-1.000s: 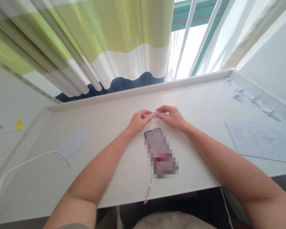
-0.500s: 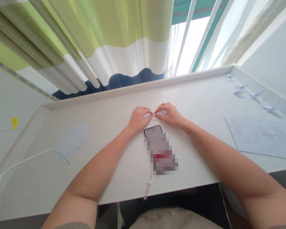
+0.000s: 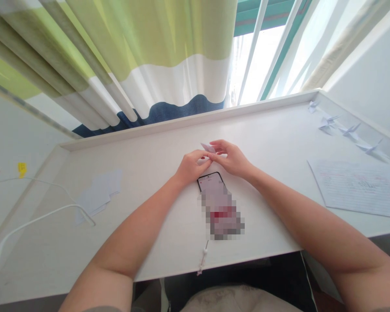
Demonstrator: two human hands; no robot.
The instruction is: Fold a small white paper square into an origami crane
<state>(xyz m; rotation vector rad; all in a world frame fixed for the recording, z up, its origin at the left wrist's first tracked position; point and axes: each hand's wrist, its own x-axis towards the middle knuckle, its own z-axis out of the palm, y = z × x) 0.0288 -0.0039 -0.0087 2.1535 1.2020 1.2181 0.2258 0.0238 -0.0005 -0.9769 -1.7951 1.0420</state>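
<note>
Between my two hands, a small folded piece of white paper is held up just above the desk, its pointed end toward the window. My left hand pinches its near edge from the left, fingertips meeting those of the other hand. From the right, my right hand grips the paper between thumb and fingers. Part of the paper is hidden by the fingers. Just below the hands lies a phone with its screen lit and mostly blurred out; a beaded strap trails from it to the desk's front edge.
Several folded paper figures stand along the right side of the white desk. Written-on paper sheets lie near them. On the left are white paper pieces and a white cable. A raised rim borders the back, before curtains.
The folded paper has been lifted and turned, its point now toward the window instead of toward me. My hands have come closer together, fingertips touching.
</note>
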